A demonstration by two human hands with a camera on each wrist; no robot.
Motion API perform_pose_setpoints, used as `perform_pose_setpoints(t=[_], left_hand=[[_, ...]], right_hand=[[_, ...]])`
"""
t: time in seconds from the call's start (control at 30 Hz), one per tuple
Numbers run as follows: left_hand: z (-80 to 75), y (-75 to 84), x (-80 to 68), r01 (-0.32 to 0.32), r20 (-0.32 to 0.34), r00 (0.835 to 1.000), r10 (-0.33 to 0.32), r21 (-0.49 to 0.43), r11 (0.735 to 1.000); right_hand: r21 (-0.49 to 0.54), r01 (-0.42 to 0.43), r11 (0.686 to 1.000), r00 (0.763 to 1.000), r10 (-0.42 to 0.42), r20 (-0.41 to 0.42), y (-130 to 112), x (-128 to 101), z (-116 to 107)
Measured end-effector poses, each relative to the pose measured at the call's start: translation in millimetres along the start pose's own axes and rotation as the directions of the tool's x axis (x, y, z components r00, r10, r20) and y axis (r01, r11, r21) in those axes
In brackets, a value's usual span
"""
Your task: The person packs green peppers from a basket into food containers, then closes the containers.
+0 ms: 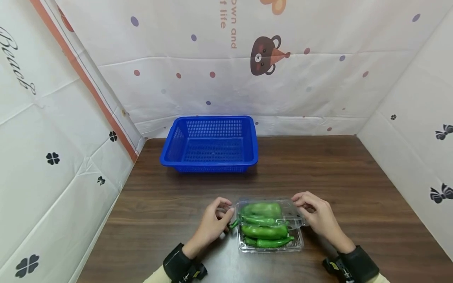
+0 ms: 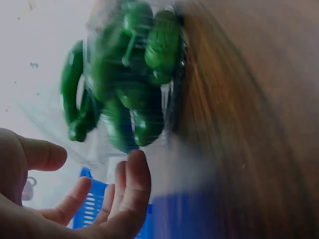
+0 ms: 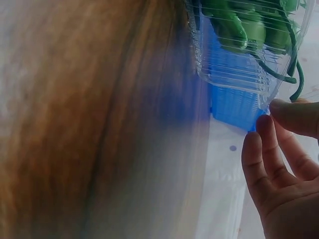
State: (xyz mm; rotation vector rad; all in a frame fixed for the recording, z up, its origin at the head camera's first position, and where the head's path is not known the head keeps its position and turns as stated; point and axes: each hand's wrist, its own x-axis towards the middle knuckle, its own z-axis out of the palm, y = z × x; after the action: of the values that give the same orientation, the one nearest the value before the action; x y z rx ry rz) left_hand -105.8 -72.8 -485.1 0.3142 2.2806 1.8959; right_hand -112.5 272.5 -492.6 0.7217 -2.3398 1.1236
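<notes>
Clear plastic, thin and ridged, is what lies between my two hands: a clamshell box (image 1: pixel 270 225) packed with green peppers (image 1: pixel 263 231), sitting on the dark wooden table (image 1: pixel 354 188) close to my body. My left hand (image 1: pixel 214 223) is at the box's left edge, fingers loosely curled with a gap between thumb and the rest, the fingertips (image 2: pixel 137 169) right at the plastic where a pepper stem pokes out; whether they press the box or only hover just beside it I cannot tell, since the left wrist view is smeared and shows my hand spread and grasping nothing. My right hand (image 1: pixel 316 214) is at the far right corner of the box, fingers bent, thumb and fingertips (image 3: pixel 264 127) meeting at the lid's corner tab; it looks like a light pinch on the plastic, though the right wrist view, also blurred, shows the tips only just reaching the rim. The lid appears to sit slightly raised at that right side. The peppers lie lengthwise across the box, stacked on one another, and how many there are I cannot make out. Beyond the box, well apart toward the back of the table, stands a blue perforated plastic basket (image 1: pixel 170 157). A patterned white sheet (image 1: pixel 283 86) walls the table on three sides.
</notes>
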Motion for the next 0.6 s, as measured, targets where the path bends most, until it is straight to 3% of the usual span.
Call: perform_pose_setpoints(t=[0.23,0.47,0.6], left_hand=[[-7.4,8.9,-18.7,0.002,0.032,0.999,-0.003,0.047,0.999],[-7.4,12.4,-18.2,-0.005,0.108,0.994,-0.002,0.057,0.998],[-2.2,11.5,-17.1,0.006,0.108,0.994,-0.007,0.016,1.0]], right_hand=[[0.011,0.005,1.0,1.0,-0.005,-0.01,-0.1,-0.5,1.0],[-0.012,0.002,1.0,1.0,-0.003,-0.014,1.0,-1.1,-0.2],[-0.018,0.007,1.0,1.0,-0.007,-0.011,0.2,-2.2,0.5]])
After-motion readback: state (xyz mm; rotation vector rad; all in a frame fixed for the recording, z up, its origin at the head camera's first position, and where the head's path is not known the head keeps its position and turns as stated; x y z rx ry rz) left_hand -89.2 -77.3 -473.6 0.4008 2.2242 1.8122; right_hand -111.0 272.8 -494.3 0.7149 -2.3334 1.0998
